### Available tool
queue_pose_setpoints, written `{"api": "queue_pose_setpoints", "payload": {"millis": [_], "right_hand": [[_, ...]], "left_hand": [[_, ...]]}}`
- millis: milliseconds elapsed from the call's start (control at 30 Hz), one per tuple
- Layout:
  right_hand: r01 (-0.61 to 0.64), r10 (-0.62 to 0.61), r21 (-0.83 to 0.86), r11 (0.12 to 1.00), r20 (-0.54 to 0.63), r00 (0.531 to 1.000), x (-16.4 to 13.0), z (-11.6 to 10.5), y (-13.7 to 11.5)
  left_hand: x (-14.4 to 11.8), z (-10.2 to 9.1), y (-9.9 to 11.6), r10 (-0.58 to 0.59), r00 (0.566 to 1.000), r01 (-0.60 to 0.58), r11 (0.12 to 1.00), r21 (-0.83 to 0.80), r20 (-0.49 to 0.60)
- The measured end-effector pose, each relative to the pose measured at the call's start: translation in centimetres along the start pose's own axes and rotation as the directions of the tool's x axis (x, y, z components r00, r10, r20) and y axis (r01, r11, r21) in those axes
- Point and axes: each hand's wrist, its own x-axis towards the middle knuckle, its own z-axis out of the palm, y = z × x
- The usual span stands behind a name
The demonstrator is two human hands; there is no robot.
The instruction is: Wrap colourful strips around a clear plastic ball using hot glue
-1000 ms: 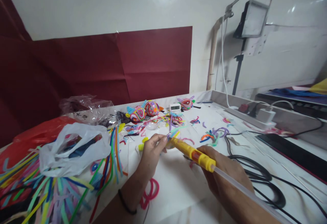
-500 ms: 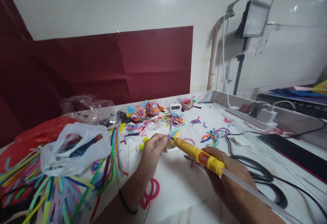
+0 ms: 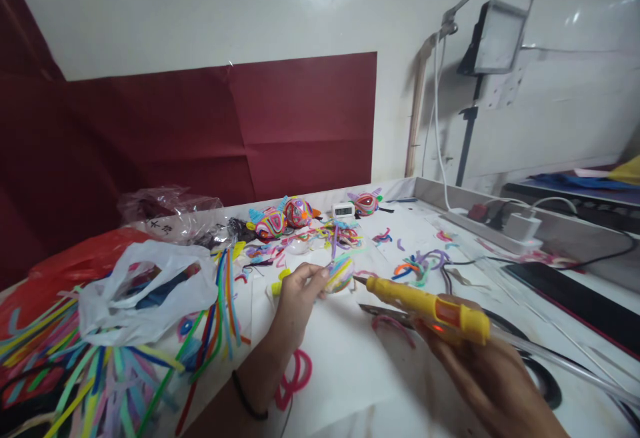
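While my left hand (image 3: 296, 299) pinches the light, squashy pipe-cleaner ball (image 3: 339, 273) at its edge mid-frame, my right hand's fingers (image 3: 453, 345) wrap the stiff yellow glue pen (image 3: 425, 303) by its barrel.

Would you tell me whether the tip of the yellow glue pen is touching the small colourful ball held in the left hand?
Apart. The head view shows white table between the yellow glue pen tip and the colourful ball.
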Motion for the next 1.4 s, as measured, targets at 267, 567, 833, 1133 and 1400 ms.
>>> {"api": "queue_pose_setpoints", "payload": {"millis": [267,567,833,1133,1400], "right_hand": [[-0.193,0.182,0.241,0.951,0.066,0.981,1.2,-0.7,-0.7],[-0.584,0.465,0.395,0.709,0.361,0.808,1.2,0.0,-1.7],[-0.661,0.508,0.305,0.685,0.45,0.734,2.6,-0.6,-2.0],[-0.407,0.339,0.371,0.835,0.237,0.911,2.1,-0.8,-2.4],[-0.043,0.042,0.26,0.965,0.01,0.999,1.9,-0.2,-3.1]], "left_hand": [[0.1,-0.1,-0.3,0.047,0.999,-0.046,0.996,0.071,-0.01],[0.1,-0.3,-0.2,0.144,0.988,-0.128,0.967,0.219,-0.059],[0.3,-0.2,0.1,0.262,0.963,-0.226,0.915,0.335,-0.067],[0.2,-0.2,-0.1,0.284,0.958,-0.254,0.91,0.327,-0.045],[0.1,-0.2,0.0,0.277,0.961,-0.253,0.905,0.342,-0.024]]}}
